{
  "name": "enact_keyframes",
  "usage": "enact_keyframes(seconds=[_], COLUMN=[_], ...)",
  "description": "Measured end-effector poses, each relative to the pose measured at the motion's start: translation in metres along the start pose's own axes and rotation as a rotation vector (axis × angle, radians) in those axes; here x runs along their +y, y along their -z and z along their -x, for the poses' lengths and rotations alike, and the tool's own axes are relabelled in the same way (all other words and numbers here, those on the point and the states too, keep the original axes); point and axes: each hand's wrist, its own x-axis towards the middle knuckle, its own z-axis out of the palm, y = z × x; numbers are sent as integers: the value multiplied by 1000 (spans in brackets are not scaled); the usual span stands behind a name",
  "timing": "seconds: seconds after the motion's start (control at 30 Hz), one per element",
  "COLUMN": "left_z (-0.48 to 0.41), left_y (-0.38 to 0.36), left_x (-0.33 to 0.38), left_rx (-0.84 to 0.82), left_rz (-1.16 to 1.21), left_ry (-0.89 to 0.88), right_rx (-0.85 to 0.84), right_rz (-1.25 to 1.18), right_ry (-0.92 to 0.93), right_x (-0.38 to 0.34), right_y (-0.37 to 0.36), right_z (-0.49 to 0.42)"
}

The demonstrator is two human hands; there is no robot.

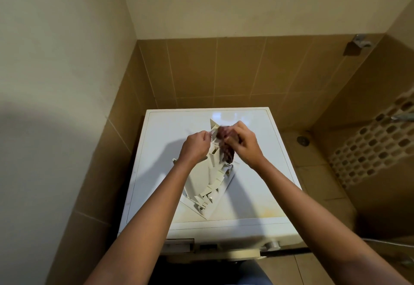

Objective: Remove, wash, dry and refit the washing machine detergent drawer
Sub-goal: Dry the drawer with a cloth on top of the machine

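The left hand [196, 144] has its grip curled tight on the top edge of the white drawer [207, 179]. The drawer stands tilted on the washing machine [257, 195], on its flat top surface. A dark red cloth [226, 148] touches the drawer's upper end. The right hand [245, 144] has its grip closed round that cloth.

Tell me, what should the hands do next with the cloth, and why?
Probably slide the cloth further down the drawer. The right hand holds it bunched near the top end, the left hand grips the upper edge, and the lower compartments lie below the cloth.
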Motion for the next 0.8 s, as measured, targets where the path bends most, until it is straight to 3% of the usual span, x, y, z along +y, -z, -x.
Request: enact_keyframes(seconds=[0.07,0.13,0.27,0.47,0.6,0.7,0.8], left_z=[1,2,3,2,4,0,-1], left_y=[3,6,4,3,1,9,12], left_x=[0,0,2,-3,-2,-6,-8], left_rx=[-17,-45,-68,-58,-81,-52,-11], left_rz=[19,38,22,-6,16,58,74], left_ry=[-2,-5,-33,-80,-92,-69,-51], right_rx=[105,110,-66,-74,-106,-44,59], right_rz=[-508,-725,-549,-565,-452,-438,-572], right_ry=[-271,-409,-366,-555,-672,-602,-535], right_x=[2,8,19,16,8,1,7], right_y=[0,4,1,0,-2,-10,-21], right_z=[0,3,19,4,-11,-13,3])
